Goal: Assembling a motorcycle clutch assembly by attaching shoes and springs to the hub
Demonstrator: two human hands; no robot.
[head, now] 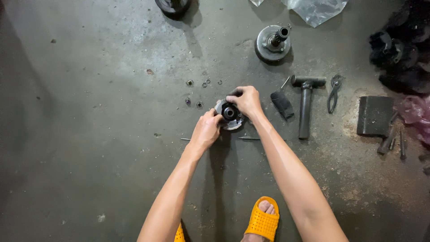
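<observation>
crumpled clear plastic bag (pixel 316 9) at top edge, pink plastic bag (pixel 417 114) far right

Floor: bare grey concrete floor (pixel 89 134), stained and dusty, with rusty grit at the right.
Top centre: round grey metal hub with an upright black shaft (pixel 273 42).
Top edge: crumpled clear plastic sheet (pixel 316 9); dark round part (pixel 172 6), cut off by the frame.
Small parts: loose nuts and washers (pixel 201 84) scattered on the floor.
Tools: dark T-shaped metal hammer (pixel 306 103); black-handled small tool (pixel 282 103) just left of it; grey pliers (pixel 333 92) to its right.
Right side: dark rectangular metal block (pixel 374 115); thin metal pins (pixel 394 143) beside it; black greasy heap (pixel 401 49).
Bottom: yellow perforated rubber slipper (pixel 263 219).
</observation>
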